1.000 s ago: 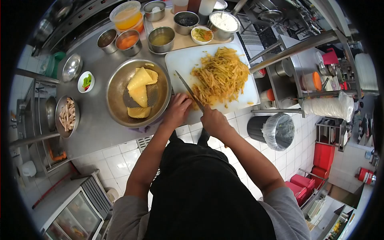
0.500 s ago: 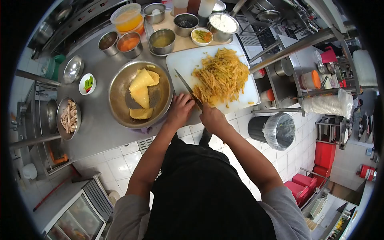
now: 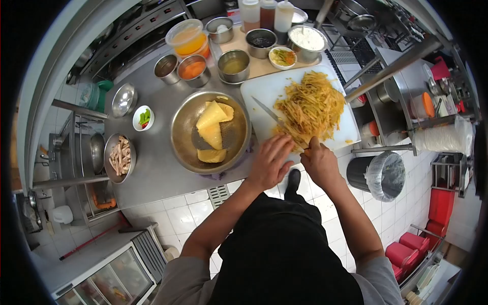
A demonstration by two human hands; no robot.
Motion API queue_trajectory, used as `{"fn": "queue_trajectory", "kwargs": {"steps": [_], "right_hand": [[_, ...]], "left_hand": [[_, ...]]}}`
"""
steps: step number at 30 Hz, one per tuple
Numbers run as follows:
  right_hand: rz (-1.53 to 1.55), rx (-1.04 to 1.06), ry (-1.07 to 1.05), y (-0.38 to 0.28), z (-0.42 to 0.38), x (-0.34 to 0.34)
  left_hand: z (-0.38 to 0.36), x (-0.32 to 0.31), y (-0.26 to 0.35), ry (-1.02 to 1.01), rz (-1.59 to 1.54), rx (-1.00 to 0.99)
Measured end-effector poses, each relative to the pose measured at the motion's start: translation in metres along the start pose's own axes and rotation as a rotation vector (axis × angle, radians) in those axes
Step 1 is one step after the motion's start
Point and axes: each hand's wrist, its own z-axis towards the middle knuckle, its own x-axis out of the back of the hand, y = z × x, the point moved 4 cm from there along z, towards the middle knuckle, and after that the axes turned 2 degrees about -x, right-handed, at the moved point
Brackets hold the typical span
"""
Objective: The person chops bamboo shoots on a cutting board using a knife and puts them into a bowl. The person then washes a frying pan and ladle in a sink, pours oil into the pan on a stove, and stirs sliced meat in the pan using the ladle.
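Note:
My right hand [image 3: 321,161] is wrapped round the handle of a kitchen knife [image 3: 266,109] at the near edge of a white cutting board [image 3: 255,90]. The blade lies over the board, its tip pointing to the far left. Beside the handle, my left hand [image 3: 272,161] has its fingers stretched out, fingertips close to the blade. A large heap of thin yellow-brown shredded strips [image 3: 315,104] covers the right part of the board. To the left, a wide metal bowl [image 3: 178,147] contains several yellow, textured, sheet-like pieces [image 3: 211,132], some folded.
Behind the board stand metal pots, including one of orange liquid [image 3: 193,70], squeeze bottles [image 3: 283,21] and a bowl of white powder [image 3: 308,38]. Farther left are a bowl of pale strips [image 3: 120,156] and a small white bowl [image 3: 143,118]. A lined bin [image 3: 385,175] stands right, below.
My left hand has moved right from beside the metal bowl to the board's near edge, its fingers now stretched out. The knife has turned flatter over the board. The whole view has shifted.

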Motion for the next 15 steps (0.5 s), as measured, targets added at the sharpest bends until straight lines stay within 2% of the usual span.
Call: {"fn": "queue_trajectory", "kwargs": {"steps": [3,4,5,15], "right_hand": [[0.034,0.086,0.130,0.002,-0.011,0.019],[0.094,-0.092,0.055,0.015,-0.009,0.013],[0.123,-0.079,0.053,0.021,-0.013,0.017],[0.078,-0.114,-0.052,0.103,-0.050,0.090]], "left_hand": [[0.012,-0.024,0.029,-0.183,-0.040,-0.132],[0.016,-0.030,0.033,-0.224,-0.037,-0.145],[0.022,-0.034,0.035,-0.262,-0.029,-0.157],[0.051,-0.065,0.005,-0.208,0.095,-0.054]]}}
